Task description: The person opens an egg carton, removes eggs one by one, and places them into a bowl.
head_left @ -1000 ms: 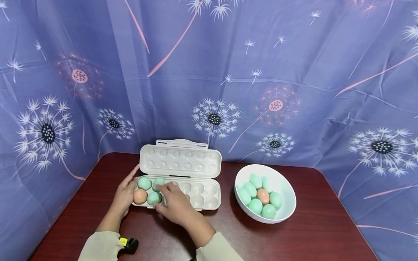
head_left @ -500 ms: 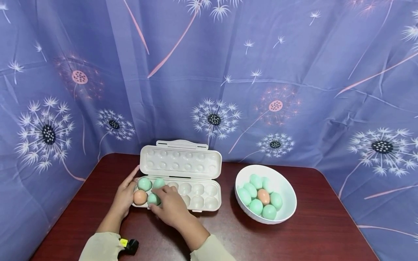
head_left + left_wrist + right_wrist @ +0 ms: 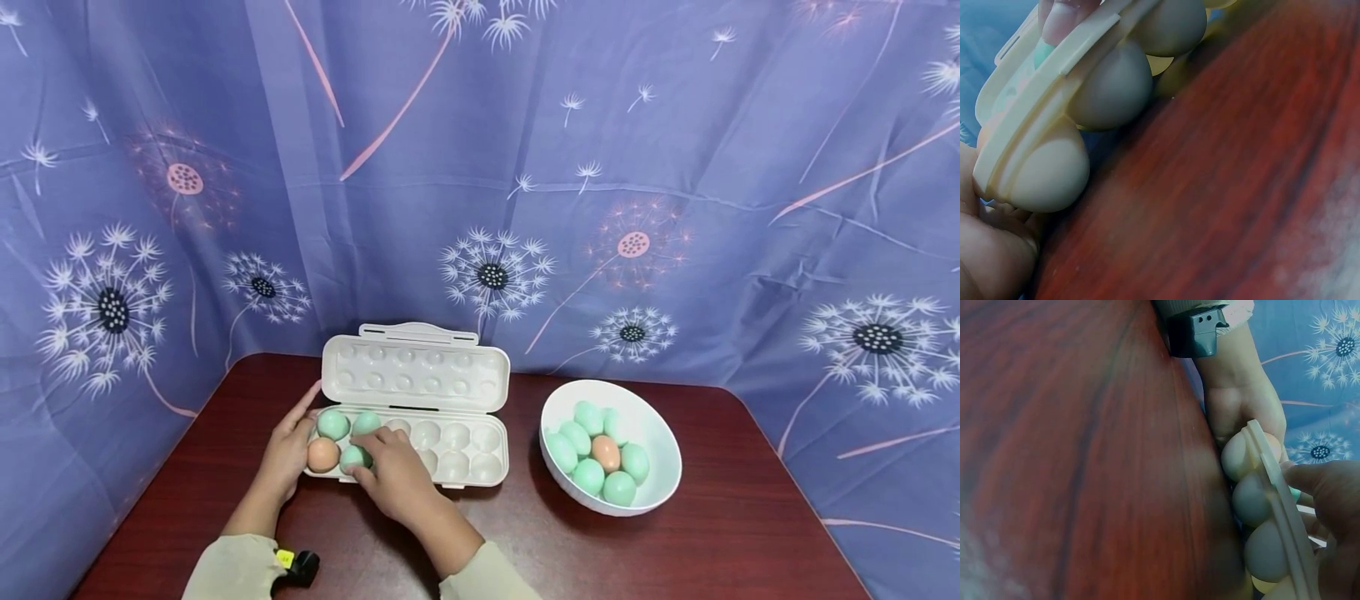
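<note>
My right hand [image 3: 402,477] pinches a pale green egg [image 3: 352,458] between thumb and fingers. The egg sits in the front row of a white plastic egg carton [image 3: 486,437]. In the left wrist view, a fingertip [image 3: 1060,22] touches a green sliver of egg over the rim. My left hand [image 3: 283,450] lies against the carton's left end, with one finger stretched up beside the raised lid [image 3: 416,371]. An orange egg [image 3: 323,455] fills the front left cup, and two green eggs [image 3: 333,424] sit in the back row. My right hand covers some cups.
A white bowl [image 3: 660,462] holding several green eggs and one orange egg [image 3: 606,452] stands right of the carton. Everything rests on a dark red wooden table [image 3: 720,533]. A blue dandelion-print curtain [image 3: 570,167] hangs behind. A black wrist camera [image 3: 303,568] sits at the left sleeve.
My right hand has shifted slightly left and down, its thumb and fingers now closer on the front-row green egg. The left hand, carton and bowl stay where they were.
</note>
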A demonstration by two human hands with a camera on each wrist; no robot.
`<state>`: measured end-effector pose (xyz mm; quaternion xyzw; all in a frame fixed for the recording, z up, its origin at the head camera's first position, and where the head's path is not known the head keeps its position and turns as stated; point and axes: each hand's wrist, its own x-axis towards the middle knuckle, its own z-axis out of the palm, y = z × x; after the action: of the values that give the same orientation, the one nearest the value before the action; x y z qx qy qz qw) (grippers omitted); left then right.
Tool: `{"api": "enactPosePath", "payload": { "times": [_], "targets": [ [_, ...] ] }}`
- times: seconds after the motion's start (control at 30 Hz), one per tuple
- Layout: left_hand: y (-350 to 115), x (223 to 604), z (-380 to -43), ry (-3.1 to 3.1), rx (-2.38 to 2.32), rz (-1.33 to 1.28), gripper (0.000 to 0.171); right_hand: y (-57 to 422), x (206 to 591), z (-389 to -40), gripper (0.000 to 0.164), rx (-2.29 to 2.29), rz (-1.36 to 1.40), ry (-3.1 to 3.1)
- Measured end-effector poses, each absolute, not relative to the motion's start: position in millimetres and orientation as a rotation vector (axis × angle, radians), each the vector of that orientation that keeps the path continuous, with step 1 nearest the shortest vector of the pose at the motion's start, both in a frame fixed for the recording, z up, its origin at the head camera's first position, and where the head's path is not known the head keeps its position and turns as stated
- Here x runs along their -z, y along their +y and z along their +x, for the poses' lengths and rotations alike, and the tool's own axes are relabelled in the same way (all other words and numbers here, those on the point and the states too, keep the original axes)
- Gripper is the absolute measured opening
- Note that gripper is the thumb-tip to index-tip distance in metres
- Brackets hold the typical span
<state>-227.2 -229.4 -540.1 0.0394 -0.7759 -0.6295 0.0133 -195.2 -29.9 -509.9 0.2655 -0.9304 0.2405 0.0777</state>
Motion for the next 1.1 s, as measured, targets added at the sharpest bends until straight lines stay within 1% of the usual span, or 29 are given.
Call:
{"api": "enactPosePath", "payload": {
  "times": [0.5,0.83,1.1],
  "targets": [
    [-229,538,-225,-2.441,1.949,0.138,0.05,-28,509,-194,0.038,-0.738,0.789,-2.795],
    [-228,541,-226,-2.426,1.946,0.119,0.05,-22,503,-195,0.038,-0.913,0.768,-2.766],
    [-228,542,-226,-2.411,1.933,0.113,0.05,-19,501,-193,0.04,-1.024,0.69,-2.755]
  ]
}}
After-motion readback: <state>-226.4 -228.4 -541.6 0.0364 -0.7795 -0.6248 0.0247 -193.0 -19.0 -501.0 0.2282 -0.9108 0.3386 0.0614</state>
